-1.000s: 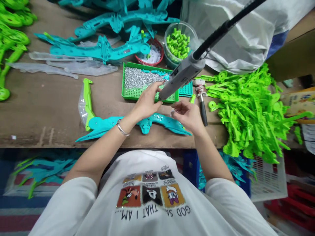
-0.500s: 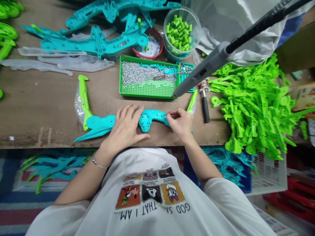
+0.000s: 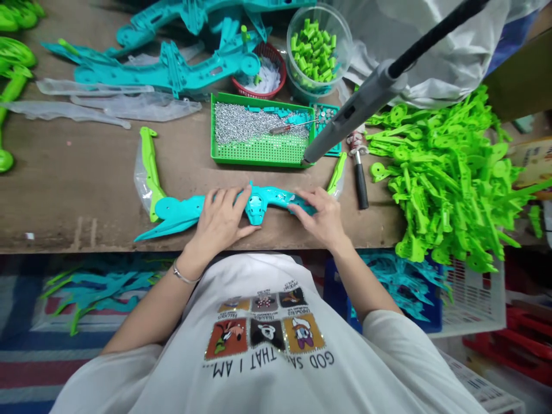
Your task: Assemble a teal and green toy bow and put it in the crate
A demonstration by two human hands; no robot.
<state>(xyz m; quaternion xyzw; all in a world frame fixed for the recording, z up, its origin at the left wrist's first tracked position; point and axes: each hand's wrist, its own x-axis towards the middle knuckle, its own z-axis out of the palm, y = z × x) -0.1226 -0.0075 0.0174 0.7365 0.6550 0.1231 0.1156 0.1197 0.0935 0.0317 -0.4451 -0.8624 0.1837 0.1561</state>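
Note:
A turquoise bow-shaped plastic piece lies near the table's front edge, with a green arm at its left end and another green arm at its right end. My left hand rests over the piece just left of its centre, fingers spread and thumb apart. Across the right part of the piece lies my right hand, its thumb and fingers apart and touching the turquoise surface; nothing separate shows in it.
A green tray of screws with a screwdriver stands behind the piece. A hanging grey tool reaches down to its right corner. Right of it are a black-handled tool and a heap of green parts.
The fingers of my right hand have parted from a pinch and spread over the right part of the turquoise piece. My left hand stays on the piece. The whole view has shifted slightly.

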